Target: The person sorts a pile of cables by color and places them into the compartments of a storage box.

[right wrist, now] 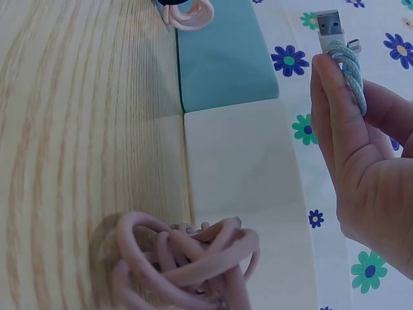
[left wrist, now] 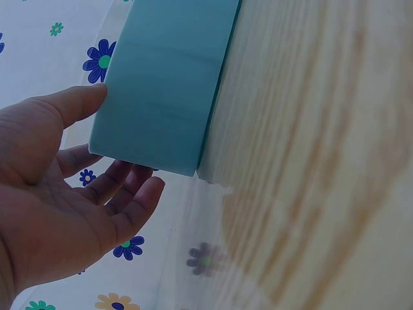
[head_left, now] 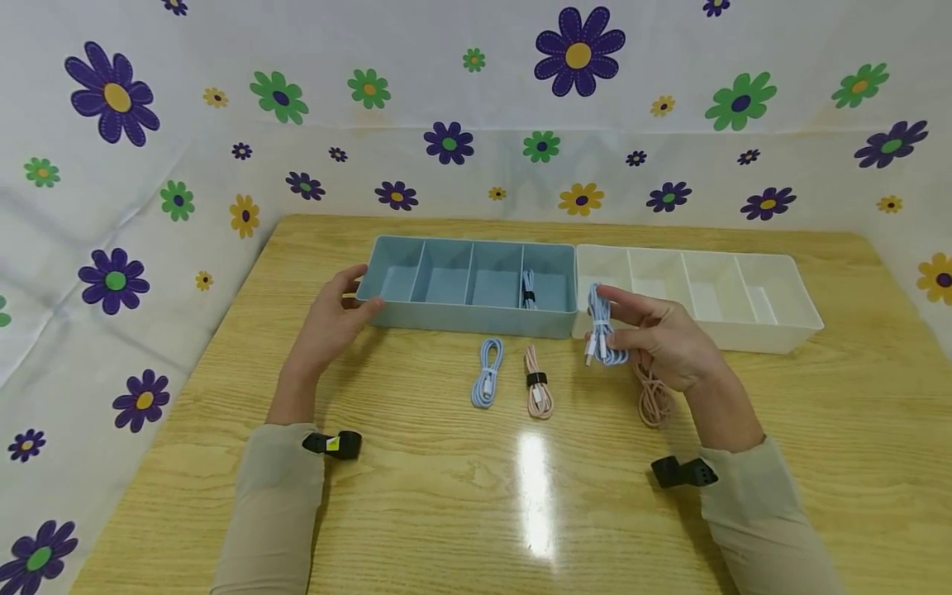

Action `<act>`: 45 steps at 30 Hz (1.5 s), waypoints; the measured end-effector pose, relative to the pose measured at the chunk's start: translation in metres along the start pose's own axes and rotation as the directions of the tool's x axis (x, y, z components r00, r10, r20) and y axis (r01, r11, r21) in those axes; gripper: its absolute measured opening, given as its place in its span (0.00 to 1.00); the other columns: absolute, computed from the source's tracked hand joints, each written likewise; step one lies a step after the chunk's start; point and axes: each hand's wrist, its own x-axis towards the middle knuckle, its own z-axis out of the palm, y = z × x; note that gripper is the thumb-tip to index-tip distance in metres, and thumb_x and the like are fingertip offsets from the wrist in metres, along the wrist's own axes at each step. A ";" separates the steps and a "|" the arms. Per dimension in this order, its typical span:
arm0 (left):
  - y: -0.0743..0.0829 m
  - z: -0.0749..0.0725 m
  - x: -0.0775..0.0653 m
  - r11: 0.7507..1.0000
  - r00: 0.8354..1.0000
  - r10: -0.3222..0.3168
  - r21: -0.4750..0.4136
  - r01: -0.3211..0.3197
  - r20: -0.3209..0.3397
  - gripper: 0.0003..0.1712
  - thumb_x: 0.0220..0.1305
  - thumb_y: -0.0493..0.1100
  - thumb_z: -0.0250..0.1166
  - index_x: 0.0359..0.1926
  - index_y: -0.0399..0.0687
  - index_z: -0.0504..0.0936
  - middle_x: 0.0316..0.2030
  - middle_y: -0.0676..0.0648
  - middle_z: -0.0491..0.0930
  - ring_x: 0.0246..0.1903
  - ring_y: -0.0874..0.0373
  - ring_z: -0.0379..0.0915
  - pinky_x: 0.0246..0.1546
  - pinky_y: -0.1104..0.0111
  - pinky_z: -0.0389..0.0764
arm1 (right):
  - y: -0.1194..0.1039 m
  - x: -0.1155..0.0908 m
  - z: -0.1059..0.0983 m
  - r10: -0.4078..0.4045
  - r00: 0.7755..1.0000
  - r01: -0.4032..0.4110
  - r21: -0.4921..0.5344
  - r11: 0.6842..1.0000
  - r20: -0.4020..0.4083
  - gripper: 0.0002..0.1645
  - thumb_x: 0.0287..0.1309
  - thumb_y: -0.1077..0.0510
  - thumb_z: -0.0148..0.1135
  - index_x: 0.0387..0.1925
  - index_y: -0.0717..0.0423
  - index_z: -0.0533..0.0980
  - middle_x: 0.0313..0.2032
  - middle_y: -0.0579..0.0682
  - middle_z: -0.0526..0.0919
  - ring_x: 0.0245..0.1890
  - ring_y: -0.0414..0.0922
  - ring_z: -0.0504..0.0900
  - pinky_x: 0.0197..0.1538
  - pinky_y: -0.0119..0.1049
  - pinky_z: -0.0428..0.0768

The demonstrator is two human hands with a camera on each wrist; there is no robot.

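My left hand [head_left: 327,322] holds the left end of a blue divided box [head_left: 476,317]. In the left wrist view the thumb lies against the box's edge and the other fingers curl about its end. With fingers and thumb, my right hand [head_left: 673,339] pinches a coiled light blue USB cable [head_left: 601,326], raised in front of where the two boxes meet. Its USB plug [right wrist: 329,22] shows in the right wrist view. Below that hand lies a coiled pink cable [head_left: 654,401], partly hidden by it in the head view.
A white divided box [head_left: 759,337] stands against the blue box's right end. Another light blue cable [head_left: 487,372] and a pink cable with a black strap [head_left: 537,388] lie before the blue box. One strapped blue cable [head_left: 529,289] sits in its rightmost compartment. Behind hangs flowered cloth [head_left: 506,107].
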 end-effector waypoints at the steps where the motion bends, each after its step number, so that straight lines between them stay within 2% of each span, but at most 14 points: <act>1: 0.000 0.000 0.000 1.000 1.000 0.001 0.001 -0.001 0.000 0.39 0.72 0.49 0.60 0.77 0.44 0.54 0.67 0.33 0.62 0.59 0.38 0.65 0.54 0.51 0.72 | 0.000 0.000 0.000 -0.002 1.000 0.002 0.009 1.000 -0.002 0.36 0.58 0.79 0.58 0.59 0.43 0.80 0.50 0.42 0.83 0.39 0.43 0.87 0.28 0.23 0.76; 7: 0.000 -0.003 0.002 1.000 1.000 0.004 0.009 -0.004 -0.006 0.39 0.72 0.49 0.60 0.77 0.45 0.54 0.67 0.33 0.62 0.59 0.38 0.65 0.54 0.50 0.72 | -0.002 0.000 0.002 -0.004 1.000 0.004 0.029 1.000 -0.002 0.37 0.59 0.79 0.57 0.63 0.45 0.77 0.53 0.45 0.80 0.41 0.44 0.87 0.38 0.28 0.82; 11: -0.001 -0.003 0.003 1.000 1.000 0.004 0.008 -0.004 -0.006 0.40 0.72 0.50 0.60 0.77 0.45 0.54 0.67 0.33 0.62 0.59 0.39 0.65 0.54 0.51 0.72 | -0.002 0.001 0.003 -0.012 1.000 0.012 0.049 0.999 -0.002 0.37 0.59 0.79 0.57 0.64 0.46 0.76 0.51 0.44 0.82 0.40 0.43 0.87 0.37 0.28 0.82; 14: -0.001 -0.001 0.002 1.000 1.000 -0.001 -0.004 0.001 -0.004 0.40 0.72 0.50 0.60 0.77 0.44 0.55 0.66 0.34 0.63 0.58 0.39 0.66 0.54 0.52 0.72 | -0.001 0.001 0.004 -0.008 1.000 0.009 0.038 0.999 -0.021 0.39 0.59 0.79 0.58 0.68 0.48 0.72 0.53 0.46 0.82 0.40 0.43 0.87 0.38 0.30 0.83; 18: -0.003 0.003 -0.001 1.000 1.000 -0.010 -0.026 0.010 -0.002 0.39 0.72 0.49 0.60 0.76 0.44 0.55 0.66 0.34 0.63 0.58 0.40 0.66 0.54 0.52 0.73 | -0.003 0.004 0.012 0.007 0.999 -0.008 -0.032 0.999 -0.036 0.41 0.59 0.78 0.58 0.72 0.53 0.66 0.66 0.60 0.72 0.41 0.43 0.86 0.41 0.34 0.84; 21: -0.003 0.003 -0.001 0.999 1.000 -0.011 -0.037 0.010 -0.006 0.39 0.72 0.48 0.60 0.76 0.44 0.55 0.66 0.34 0.64 0.58 0.39 0.66 0.54 0.52 0.73 | -0.005 0.008 0.020 0.004 1.000 -0.007 -0.094 0.996 -0.025 0.41 0.60 0.78 0.57 0.73 0.56 0.62 0.70 0.66 0.64 0.41 0.42 0.86 0.41 0.34 0.84; 25: -0.001 0.002 -0.002 0.999 1.000 0.005 -0.042 -0.005 -0.009 0.39 0.72 0.47 0.60 0.76 0.43 0.55 0.66 0.33 0.64 0.58 0.39 0.66 0.54 0.52 0.72 | -0.008 0.013 0.027 -0.003 1.000 0.000 -0.128 0.992 -0.024 0.41 0.60 0.78 0.56 0.74 0.58 0.61 0.70 0.65 0.65 0.41 0.41 0.85 0.41 0.33 0.84; 35: 0.000 -0.001 -0.002 0.998 1.000 0.012 -0.066 -0.012 0.006 0.40 0.72 0.46 0.60 0.77 0.44 0.53 0.67 0.31 0.61 0.59 0.38 0.65 0.56 0.50 0.71 | -0.011 0.022 0.040 0.009 0.996 -0.017 -0.106 0.994 -0.085 0.41 0.60 0.78 0.57 0.73 0.56 0.62 0.71 0.62 0.63 0.43 0.39 0.83 0.42 0.31 0.83; 45: -0.003 -0.002 0.000 0.998 1.000 0.015 -0.068 -0.014 0.005 0.39 0.72 0.47 0.61 0.77 0.44 0.55 0.66 0.32 0.62 0.58 0.39 0.66 0.55 0.50 0.72 | -0.014 0.031 0.051 0.010 0.992 -0.010 -0.003 1.000 -0.126 0.41 0.63 0.76 0.56 0.74 0.51 0.62 0.70 0.63 0.65 0.37 0.39 0.83 0.39 0.29 0.83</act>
